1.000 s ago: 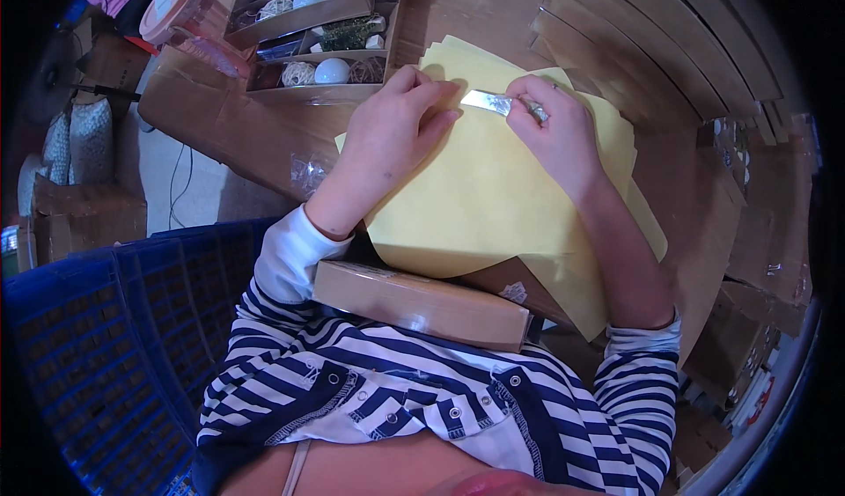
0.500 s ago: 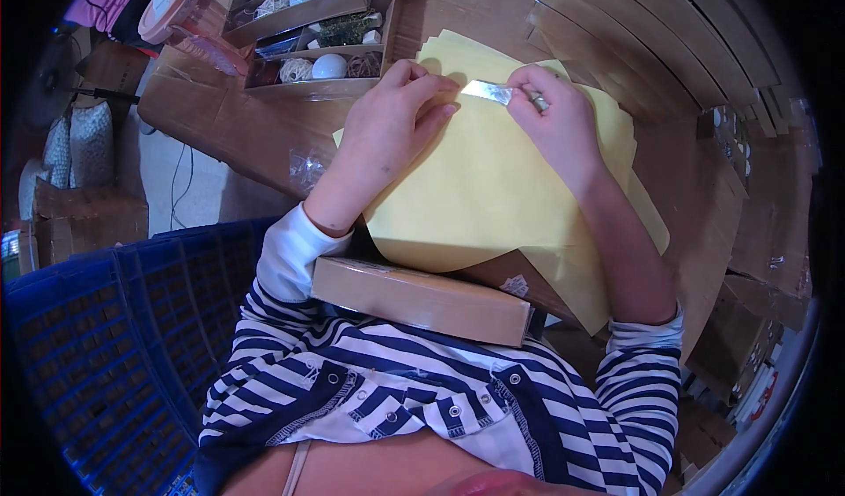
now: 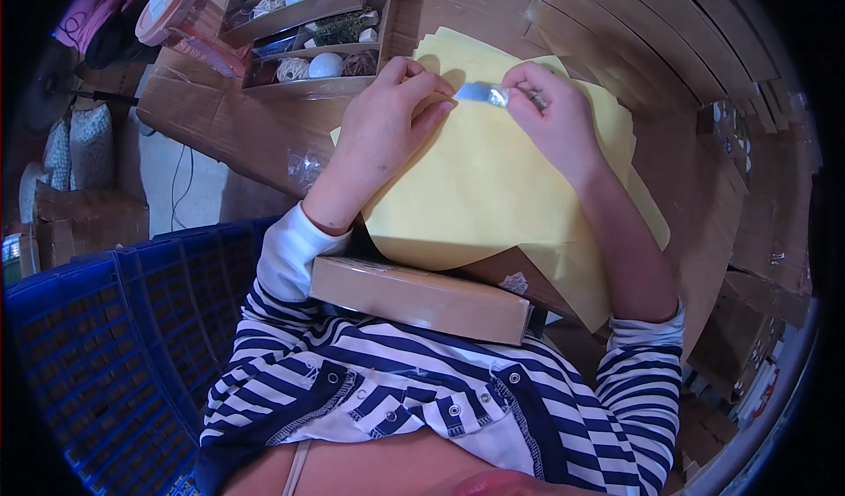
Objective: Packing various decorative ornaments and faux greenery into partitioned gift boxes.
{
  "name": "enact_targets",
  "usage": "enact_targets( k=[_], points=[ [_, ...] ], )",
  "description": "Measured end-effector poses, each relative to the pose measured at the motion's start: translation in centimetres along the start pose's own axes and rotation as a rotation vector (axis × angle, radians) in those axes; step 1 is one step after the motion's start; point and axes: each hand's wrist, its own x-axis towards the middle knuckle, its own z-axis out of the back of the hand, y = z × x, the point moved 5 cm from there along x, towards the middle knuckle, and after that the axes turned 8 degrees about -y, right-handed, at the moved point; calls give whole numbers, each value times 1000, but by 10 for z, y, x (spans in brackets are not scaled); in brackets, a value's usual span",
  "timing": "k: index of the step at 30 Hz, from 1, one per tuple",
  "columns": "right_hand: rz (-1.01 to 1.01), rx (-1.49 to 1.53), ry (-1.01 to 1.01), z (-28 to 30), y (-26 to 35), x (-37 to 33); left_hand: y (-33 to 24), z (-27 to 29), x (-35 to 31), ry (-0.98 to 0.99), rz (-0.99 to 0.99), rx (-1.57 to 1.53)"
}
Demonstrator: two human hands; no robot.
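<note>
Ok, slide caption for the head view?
Right hand holds a silvery strip over yellow sheets, left hand near its other end.

The strip [image 3: 481, 94] spans the gap between the grips, its right end in the right grip [image 3: 554, 113], its left end by the left grip's [image 3: 392, 117] fingertips. Under both grips, paper sheets [image 3: 475, 188] lie stacked on the worktop [image 3: 431, 12]. Beyond the left grip, leftward, are ornament boxes [image 3: 295, 22], one partly over another; a cup [image 3: 189, 22] stands farther left. Flat cartons [image 3: 634, 38] lie beyond the right grip, rightward. Nearer the body, a closed box [image 3: 418, 298] sits between the forearms.
</note>
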Motion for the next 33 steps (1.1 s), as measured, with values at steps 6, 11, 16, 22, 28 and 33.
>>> enact_targets(
  k=[6, 11, 16, 22, 28, 33],
  points=[
    [-94, 172, -39, -3, -14, 5, -19, 42, -1, -80, -182, -57],
    [-59, 237, -48, -3, -25, 7, -51, 86, -25, 311, 152, -532],
    [-66, 213, -36, -4, -23, 8, -65, 72, -62, 808, 340, -649],
    [-44, 204, -40, -5, -23, 5, -62, 67, -74, 747, 122, -297],
    [-54, 190, -20, -4, -20, 5, -71, 83, -84, 446, -54, -130],
    [-46, 193, -31, -5, -16, 7, -70, 75, -100, 524, -207, -143]
  ],
)
